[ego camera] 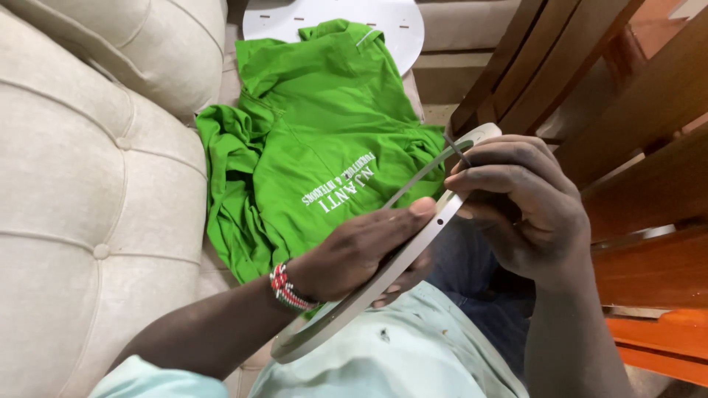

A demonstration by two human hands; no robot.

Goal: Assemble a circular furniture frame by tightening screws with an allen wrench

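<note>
Pale shirt fabric (413, 354) is seen lowest, over the lap. Above it, a white ring panel (346, 309) is gripped by the left hand (361, 250), while a thin tool (457, 149) is pinched in the right hand (516, 206). A slip of the tool could scratch its edge.

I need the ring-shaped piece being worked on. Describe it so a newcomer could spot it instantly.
Start at the green shirt spread on the beige sofa. Just in front of it, the left hand and right hand hold a thin pale grey ring. Unlike the flat white disc behind the shirt, it is an open hoop.
</note>
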